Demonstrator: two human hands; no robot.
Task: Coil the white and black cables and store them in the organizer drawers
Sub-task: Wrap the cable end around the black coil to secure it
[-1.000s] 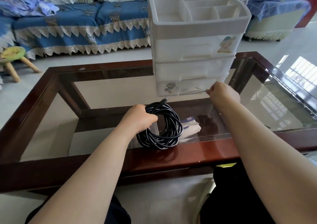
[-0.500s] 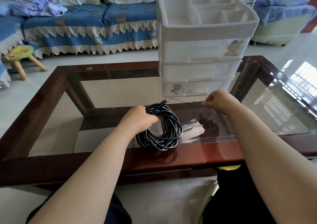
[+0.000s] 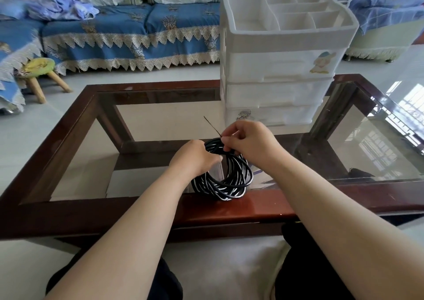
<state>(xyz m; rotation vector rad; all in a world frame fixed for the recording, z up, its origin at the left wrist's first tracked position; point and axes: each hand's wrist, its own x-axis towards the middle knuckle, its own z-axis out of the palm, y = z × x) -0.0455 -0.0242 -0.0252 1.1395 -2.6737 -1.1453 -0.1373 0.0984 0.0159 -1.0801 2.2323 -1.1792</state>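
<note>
A coiled black cable (image 3: 226, 182) stands on edge at the near side of the glass-topped table (image 3: 160, 125). My left hand (image 3: 195, 157) grips the coil's upper left part. My right hand (image 3: 249, 140) pinches a thin dark twist tie (image 3: 212, 125) right at the top of the coil; the tie's free end sticks up to the left. The white plastic organizer (image 3: 280, 67) stands behind, with three shut drawers and an open divided tray on top. No white cable is visible.
The table has a dark red wooden frame (image 3: 137, 210). A white and blue object (image 3: 261, 175) lies under the glass behind the coil. A blue sofa (image 3: 128, 35) and a small green stool (image 3: 40, 70) stand beyond the table.
My right hand moved left from near the organizer's bottom drawer to the top of the coil, bringing the thin tie with it. My left hand kept its grip on the coil.
</note>
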